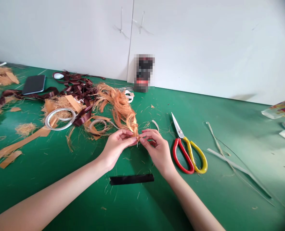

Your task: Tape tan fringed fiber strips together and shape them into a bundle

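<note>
Left hand [116,147] and right hand [157,149] both pinching the tip of this orange fiber bundle [119,107], fingers tight, scissors [182,138] just beside.

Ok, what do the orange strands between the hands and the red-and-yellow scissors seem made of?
The wavy orange fibre bundle looks like dyed natural fibre, possibly raffia or synthetic: matte, with fine frayed strands. The red-and-yellow-handled steel scissors have bright, reflective metal blades; the handles look glossy, likely plastic-coated.
</note>
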A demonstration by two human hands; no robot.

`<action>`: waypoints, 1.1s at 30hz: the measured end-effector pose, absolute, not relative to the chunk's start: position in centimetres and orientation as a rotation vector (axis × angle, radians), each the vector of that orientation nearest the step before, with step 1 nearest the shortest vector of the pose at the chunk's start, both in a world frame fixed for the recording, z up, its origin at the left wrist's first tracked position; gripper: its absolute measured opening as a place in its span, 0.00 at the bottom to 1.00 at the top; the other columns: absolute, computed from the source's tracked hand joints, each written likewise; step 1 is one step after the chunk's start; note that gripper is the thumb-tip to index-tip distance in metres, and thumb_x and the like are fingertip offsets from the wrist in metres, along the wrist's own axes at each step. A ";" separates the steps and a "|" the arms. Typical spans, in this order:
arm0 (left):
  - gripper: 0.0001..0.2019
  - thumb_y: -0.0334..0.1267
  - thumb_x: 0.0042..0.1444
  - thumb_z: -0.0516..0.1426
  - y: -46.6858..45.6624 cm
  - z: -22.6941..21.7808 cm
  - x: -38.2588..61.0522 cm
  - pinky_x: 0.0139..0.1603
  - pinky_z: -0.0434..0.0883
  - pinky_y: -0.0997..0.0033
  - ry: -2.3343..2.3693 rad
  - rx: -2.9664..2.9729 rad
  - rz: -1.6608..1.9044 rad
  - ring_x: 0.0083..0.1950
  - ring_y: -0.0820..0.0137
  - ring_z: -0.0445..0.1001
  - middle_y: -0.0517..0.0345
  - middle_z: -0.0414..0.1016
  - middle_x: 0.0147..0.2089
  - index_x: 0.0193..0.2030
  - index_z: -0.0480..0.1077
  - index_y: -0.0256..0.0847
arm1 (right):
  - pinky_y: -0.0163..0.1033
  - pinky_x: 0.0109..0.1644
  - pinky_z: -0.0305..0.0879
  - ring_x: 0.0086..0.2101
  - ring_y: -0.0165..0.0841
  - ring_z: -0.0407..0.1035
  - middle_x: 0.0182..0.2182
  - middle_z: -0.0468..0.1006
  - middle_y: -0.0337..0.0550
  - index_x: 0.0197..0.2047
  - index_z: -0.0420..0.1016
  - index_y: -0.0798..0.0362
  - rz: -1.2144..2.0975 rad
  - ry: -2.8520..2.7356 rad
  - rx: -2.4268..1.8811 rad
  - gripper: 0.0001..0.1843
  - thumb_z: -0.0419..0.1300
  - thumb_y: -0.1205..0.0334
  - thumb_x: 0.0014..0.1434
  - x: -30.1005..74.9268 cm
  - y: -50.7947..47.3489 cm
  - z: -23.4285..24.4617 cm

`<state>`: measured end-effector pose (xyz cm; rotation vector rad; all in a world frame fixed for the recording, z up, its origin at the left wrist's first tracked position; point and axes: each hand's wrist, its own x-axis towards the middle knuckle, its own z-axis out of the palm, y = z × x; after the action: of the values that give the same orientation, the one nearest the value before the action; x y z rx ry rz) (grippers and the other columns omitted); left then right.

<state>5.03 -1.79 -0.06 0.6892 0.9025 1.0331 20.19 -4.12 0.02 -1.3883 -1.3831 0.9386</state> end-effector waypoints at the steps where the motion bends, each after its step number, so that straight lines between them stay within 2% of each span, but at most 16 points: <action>1: 0.12 0.31 0.41 0.68 -1.8 -0.1 5.0 0.49 0.72 0.65 0.898 0.692 1.030 0.39 0.71 0.74 0.58 0.76 0.33 0.31 0.71 0.35 | 0.38 0.42 0.67 0.44 0.35 0.68 0.43 0.72 0.44 0.34 0.76 0.49 0.949 -1.381 -1.381 0.04 0.61 0.60 0.57 20.1 -4.1 -0.1; 7: 0.11 0.32 0.43 0.68 -1.7 -0.2 5.0 0.49 0.73 0.64 0.877 0.707 1.023 0.39 0.70 0.75 0.58 0.76 0.33 0.31 0.71 0.35 | 0.36 0.36 0.67 0.32 0.30 0.68 0.37 0.73 0.40 0.33 0.69 0.50 1.153 -1.247 -1.323 0.07 0.59 0.56 0.58 19.9 -4.0 -0.3; 9: 0.11 0.32 0.42 0.69 -1.7 -0.3 4.9 0.49 0.73 0.64 0.883 0.704 1.032 0.39 0.70 0.75 0.59 0.76 0.33 0.31 0.71 0.35 | 0.36 0.36 0.68 0.32 0.29 0.68 0.37 0.74 0.39 0.37 0.71 0.50 1.167 -1.200 -1.329 0.07 0.59 0.56 0.58 19.9 -4.0 -0.2; 12: 0.12 0.33 0.42 0.69 -1.8 -0.4 5.0 0.50 0.73 0.64 0.897 0.703 1.046 0.39 0.70 0.75 0.59 0.76 0.33 0.31 0.71 0.36 | 0.36 0.36 0.67 0.31 0.29 0.68 0.40 0.74 0.40 0.46 0.71 0.48 1.073 -1.141 -1.386 0.14 0.60 0.54 0.57 19.7 -4.2 0.2; 14: 0.12 0.34 0.42 0.69 -1.8 -0.4 5.0 0.49 0.73 0.64 0.909 0.708 1.048 0.39 0.70 0.75 0.58 0.77 0.33 0.31 0.71 0.36 | 0.36 0.35 0.67 0.30 0.28 0.67 0.39 0.73 0.40 0.48 0.69 0.48 0.975 -1.105 -1.427 0.18 0.62 0.53 0.55 19.4 -4.5 0.5; 19: 0.12 0.34 0.42 0.69 -1.8 -0.3 5.1 0.45 0.73 0.68 0.946 0.730 1.056 0.37 0.72 0.75 0.60 0.76 0.32 0.31 0.71 0.36 | 0.36 0.33 0.68 0.27 0.30 0.69 0.27 0.74 0.34 0.42 0.67 0.49 0.994 -1.058 -1.515 0.23 0.70 0.57 0.45 18.7 -5.5 1.5; 24: 0.12 0.34 0.42 0.69 -2.0 -0.3 5.1 0.44 0.73 0.70 0.967 0.742 1.069 0.38 0.72 0.74 0.60 0.75 0.32 0.30 0.70 0.36 | 0.39 0.34 0.70 0.28 0.34 0.74 0.26 0.79 0.38 0.41 0.66 0.49 1.155 -0.982 -1.550 0.23 0.70 0.56 0.45 18.6 -5.7 1.8; 33: 0.14 0.35 0.41 0.69 -1.9 -0.3 5.2 0.48 0.73 0.65 0.961 0.696 1.071 0.39 0.69 0.76 0.60 0.75 0.33 0.30 0.68 0.36 | 0.36 0.33 0.70 0.25 0.30 0.73 0.23 0.78 0.32 0.38 0.58 0.49 1.184 -0.812 -1.375 0.22 0.69 0.61 0.48 18.2 -5.4 1.2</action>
<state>5.16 -1.94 -0.31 0.6962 0.9609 1.0714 18.21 -5.41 1.19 -1.3748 -0.8121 1.1844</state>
